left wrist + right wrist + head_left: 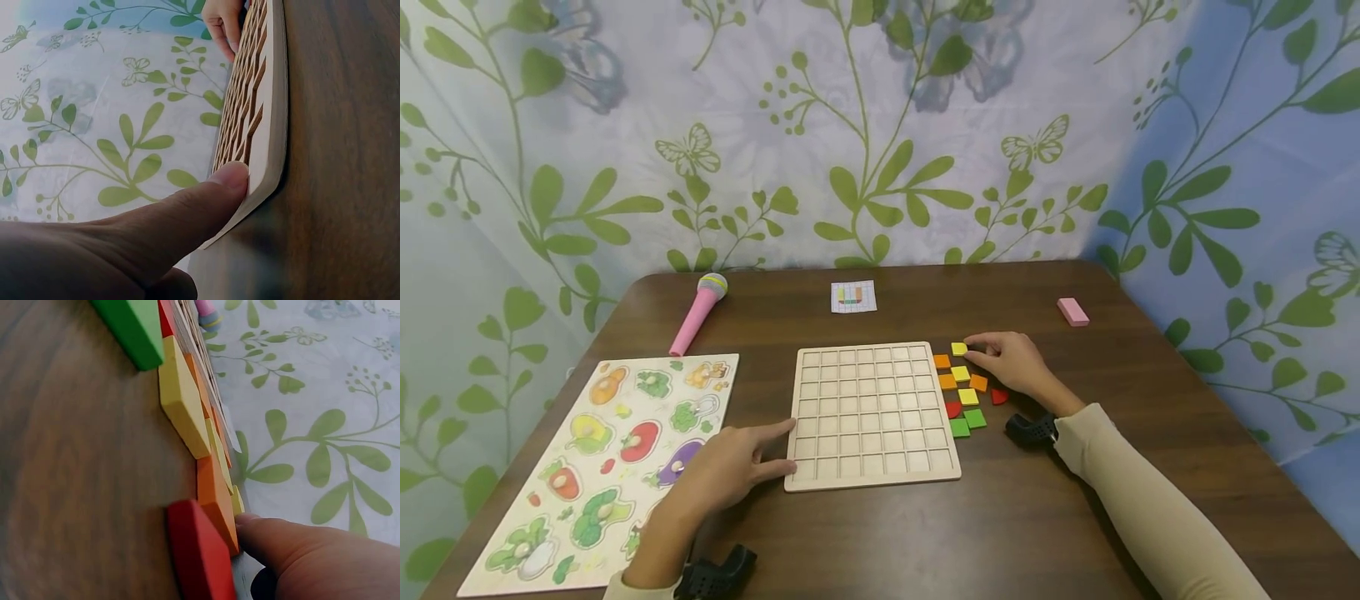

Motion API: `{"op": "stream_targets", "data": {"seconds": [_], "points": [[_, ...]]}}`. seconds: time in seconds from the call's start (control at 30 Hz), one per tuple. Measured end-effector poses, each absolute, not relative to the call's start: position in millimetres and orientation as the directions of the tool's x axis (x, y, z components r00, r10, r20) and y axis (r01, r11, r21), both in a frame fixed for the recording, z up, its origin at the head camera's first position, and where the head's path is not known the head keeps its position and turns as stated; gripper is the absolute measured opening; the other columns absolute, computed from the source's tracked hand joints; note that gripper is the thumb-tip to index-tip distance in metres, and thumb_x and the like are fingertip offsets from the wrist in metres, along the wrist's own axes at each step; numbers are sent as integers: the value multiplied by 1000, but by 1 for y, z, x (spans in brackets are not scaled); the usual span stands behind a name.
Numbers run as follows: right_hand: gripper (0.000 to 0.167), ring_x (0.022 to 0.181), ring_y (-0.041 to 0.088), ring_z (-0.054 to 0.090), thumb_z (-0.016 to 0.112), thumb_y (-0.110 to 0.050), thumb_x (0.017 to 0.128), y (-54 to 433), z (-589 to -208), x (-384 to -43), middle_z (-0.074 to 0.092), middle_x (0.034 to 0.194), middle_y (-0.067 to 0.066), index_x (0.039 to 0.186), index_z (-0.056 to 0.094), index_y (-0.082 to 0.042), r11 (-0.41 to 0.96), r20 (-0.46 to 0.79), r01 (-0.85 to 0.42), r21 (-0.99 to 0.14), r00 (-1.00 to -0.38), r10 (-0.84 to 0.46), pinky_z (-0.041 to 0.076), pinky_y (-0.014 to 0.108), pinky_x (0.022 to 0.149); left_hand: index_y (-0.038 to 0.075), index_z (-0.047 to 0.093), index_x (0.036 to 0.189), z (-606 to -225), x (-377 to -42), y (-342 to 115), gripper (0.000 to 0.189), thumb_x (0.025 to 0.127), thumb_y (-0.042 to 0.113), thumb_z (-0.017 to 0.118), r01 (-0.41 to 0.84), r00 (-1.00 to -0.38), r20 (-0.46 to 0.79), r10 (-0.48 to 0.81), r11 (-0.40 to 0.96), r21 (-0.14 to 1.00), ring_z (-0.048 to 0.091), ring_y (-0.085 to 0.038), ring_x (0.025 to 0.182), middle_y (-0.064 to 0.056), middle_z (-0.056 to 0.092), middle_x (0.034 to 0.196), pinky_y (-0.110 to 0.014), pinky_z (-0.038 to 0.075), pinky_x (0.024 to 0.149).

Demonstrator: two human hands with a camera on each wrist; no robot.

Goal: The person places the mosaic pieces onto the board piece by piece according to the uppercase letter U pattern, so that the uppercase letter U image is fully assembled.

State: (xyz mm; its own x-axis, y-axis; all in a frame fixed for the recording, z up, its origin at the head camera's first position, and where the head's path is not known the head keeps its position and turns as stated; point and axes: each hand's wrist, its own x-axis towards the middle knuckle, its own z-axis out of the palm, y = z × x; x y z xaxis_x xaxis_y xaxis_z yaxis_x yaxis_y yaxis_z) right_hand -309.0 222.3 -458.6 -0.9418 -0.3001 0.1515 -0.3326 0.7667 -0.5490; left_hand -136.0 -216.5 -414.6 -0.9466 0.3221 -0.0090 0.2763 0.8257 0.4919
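Note:
A pale wooden grid board lies flat on the table. My left hand rests at its left side, with the index finger and thumb extended onto the edge; the left wrist view shows the thumb pressing the rim near a corner. Beyond the board's right side, my right hand pinches a yellow tile with one rounded corner, at the far end of a cluster of tiles. That cluster holds yellow tiles, orange tiles, green tiles and red rounded pieces.
A small card with a coloured grid pattern lies behind the board. To the left are a pink toy microphone and a vegetable peg puzzle. A pink block sits at the back right, before a leaf-patterned curtain.

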Motion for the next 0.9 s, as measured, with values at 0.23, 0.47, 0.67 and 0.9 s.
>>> {"op": "stream_targets", "data": {"seconds": [0.23, 0.47, 0.67, 0.9], "points": [[32, 53, 20, 45, 74, -32, 96, 223, -461, -310, 48, 59, -1, 123, 75, -15, 781, 171, -338, -524, -941, -293, 35, 33, 54, 16, 64, 142, -416, -138, -218, 59, 89, 39, 78, 295, -938, -3, 348, 799, 524, 30, -3, 50, 12, 35, 56, -25, 31, 49], [31, 53, 19, 45, 74, -31, 96, 223, -461, -309, 48, 60, -1, 123, 75, -15, 790, 178, -343, -509, -939, -294, 35, 33, 55, 17, 65, 141, -419, -138, -218, 59, 88, 40, 79, 294, -941, 7, 339, 807, 513, 30, -3, 51, 11, 36, 56, -25, 31, 49], [30, 53, 19, 46, 74, -30, 96, 221, -460, -307, 49, 60, -1, 121, 75, -14, 783, 173, -340, -521, -940, -292, 35, 33, 54, 15, 65, 141, -420, -138, -219, 60, 89, 40, 79, 297, -939, 9, 343, 801, 520, 29, -3, 51, 12, 35, 56, -25, 31, 49], [29, 53, 21, 46, 74, -31, 96, 223, -459, -305, 48, 60, 1, 120, 75, -14, 760, 145, -307, -573, -951, -274, 35, 32, 53, 16, 64, 141, -420, -137, -218, 61, 88, 42, 78, 273, -945, -11, 326, 808, 523, 29, -4, 51, 10, 37, 57, -26, 32, 49]]}}
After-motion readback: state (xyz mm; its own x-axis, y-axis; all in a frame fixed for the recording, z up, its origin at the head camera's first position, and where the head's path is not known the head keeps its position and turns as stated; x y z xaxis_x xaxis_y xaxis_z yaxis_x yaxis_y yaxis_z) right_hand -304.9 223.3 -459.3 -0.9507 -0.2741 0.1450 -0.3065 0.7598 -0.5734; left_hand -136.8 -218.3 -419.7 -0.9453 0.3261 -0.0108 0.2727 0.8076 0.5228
